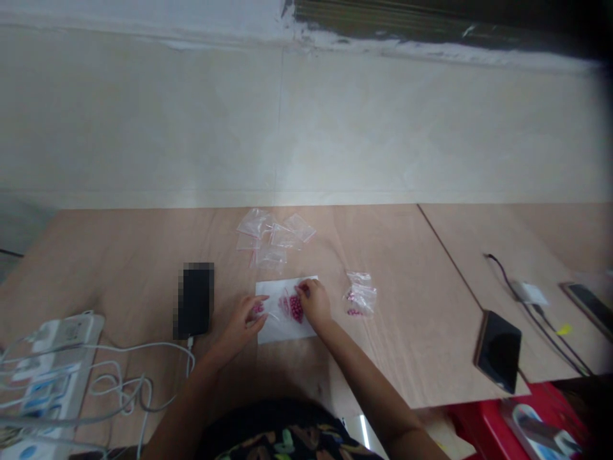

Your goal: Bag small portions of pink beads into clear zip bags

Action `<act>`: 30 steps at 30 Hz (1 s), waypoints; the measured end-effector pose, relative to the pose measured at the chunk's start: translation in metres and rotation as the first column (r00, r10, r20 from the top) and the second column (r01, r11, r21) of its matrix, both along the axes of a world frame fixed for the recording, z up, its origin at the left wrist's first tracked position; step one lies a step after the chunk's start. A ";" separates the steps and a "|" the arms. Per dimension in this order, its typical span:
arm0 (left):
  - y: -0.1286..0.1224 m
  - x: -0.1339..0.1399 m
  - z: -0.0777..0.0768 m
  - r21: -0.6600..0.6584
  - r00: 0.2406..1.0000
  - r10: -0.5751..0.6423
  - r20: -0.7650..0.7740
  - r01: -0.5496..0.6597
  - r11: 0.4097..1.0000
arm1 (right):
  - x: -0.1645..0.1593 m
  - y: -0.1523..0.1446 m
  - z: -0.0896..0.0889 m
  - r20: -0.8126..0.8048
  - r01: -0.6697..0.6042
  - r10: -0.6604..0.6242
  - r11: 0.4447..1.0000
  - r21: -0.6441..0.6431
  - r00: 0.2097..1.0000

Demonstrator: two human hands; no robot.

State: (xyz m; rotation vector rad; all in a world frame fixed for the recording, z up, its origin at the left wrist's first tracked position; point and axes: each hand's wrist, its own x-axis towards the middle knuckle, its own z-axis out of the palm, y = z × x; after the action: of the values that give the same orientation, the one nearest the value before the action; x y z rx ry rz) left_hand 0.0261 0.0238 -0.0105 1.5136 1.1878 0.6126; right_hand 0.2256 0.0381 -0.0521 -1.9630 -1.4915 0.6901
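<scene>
A white sheet of paper (pixel 278 331) lies on the wooden table before me. Dark pink beads (pixel 295 310) are gathered at its middle, seemingly in or on a clear plastic bag (pixel 284 305). My right hand (pixel 316 306) reaches over the paper's right side, thumb and fingertips pinched at the upper edge of the beads; what they hold is too small to tell. At the left edge, my left hand (pixel 243 322) has thumb and forefinger apart around a small group of lighter pink beads (pixel 258 307). Whether that group is bagged is unclear.
Several clear zip bags (pixel 272 237) lie beyond the paper. To the right are small bags with pink beads (pixel 360 297), a phone (pixel 499 350) and cables. A dark pixelated device (pixel 195 300), white cords and a power strip (pixel 62 364) occupy the left. A red stool (pixel 488 415) stands at lower right.
</scene>
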 end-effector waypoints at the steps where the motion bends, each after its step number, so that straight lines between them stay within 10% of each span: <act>1: 0.000 0.000 0.000 0.001 1.000 -0.001 -0.001 0.001 1.000 | 0.000 -0.001 0.004 -0.014 0.010 -0.009 1.000 0.014 1.000; 10: 0.001 0.005 0.000 0.003 1.000 0.013 0.024 -0.013 1.000 | -0.017 -0.029 0.069 -0.191 -0.137 0.170 0.975 0.178 0.967; 20: -0.006 0.013 0.006 -0.078 0.990 0.125 0.068 -0.120 0.990 | -0.021 -0.038 0.068 -0.435 -0.002 0.025 0.999 0.054 0.900; 30: 0.016 -0.001 0.050 0.217 0.995 -0.096 -0.019 0.097 0.971 | -0.005 -0.030 0.113 -0.173 -0.251 0.291 0.942 0.221 0.941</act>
State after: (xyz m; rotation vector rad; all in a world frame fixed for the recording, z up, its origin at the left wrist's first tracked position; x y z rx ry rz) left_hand 0.0250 0.0396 0.0392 1.7488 1.0727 0.6889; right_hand 0.2204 0.0083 0.0614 -1.5060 -1.6508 0.8012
